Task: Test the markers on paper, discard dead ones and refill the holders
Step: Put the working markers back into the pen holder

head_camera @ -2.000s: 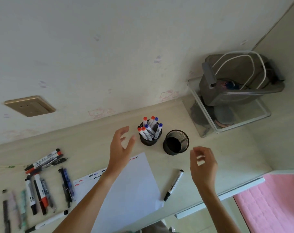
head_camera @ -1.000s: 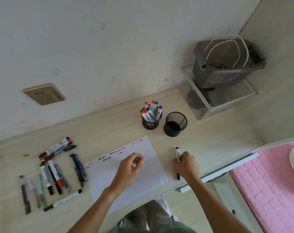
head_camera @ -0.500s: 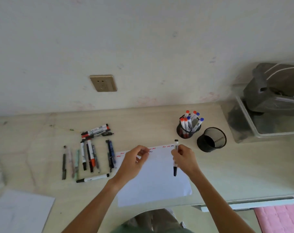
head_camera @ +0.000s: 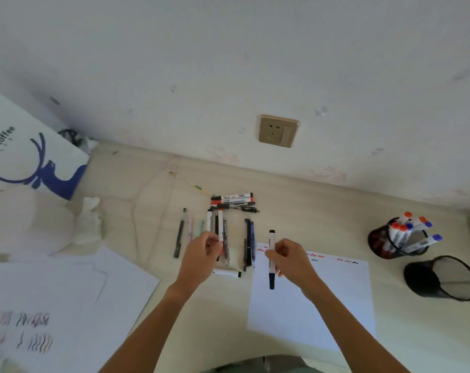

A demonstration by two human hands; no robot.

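Marker (head_camera: 271,259) with black cap sits upright in the right hand (head_camera: 289,258), fingers curled round its barrel, above the left edge of the test sheet (head_camera: 311,300); cap looks to be on the lower end, though blur makes that uncertain; left hand (head_camera: 201,255) hovers over the sorted pens (head_camera: 220,232) on the tabletop (head_camera: 322,211), fingers curled, and I cannot tell whether its grip holds anything; judging by the row of red and dark squiggles (head_camera: 317,256) along the sheet's top edge, testing is partly done; step in hand reads as uncapping for a scribble; best to bring the left hand over to pinch the cap and pull straight along the barrel, not twist sideways; then flatten the paper with the left palm and draw a short wave in blank space just beside the last mark, so results stay readable; full holder (head_camera: 389,243) with red and blue caps and empty mesh holder (head_camera: 443,278) stand at right, well apart from the hands.
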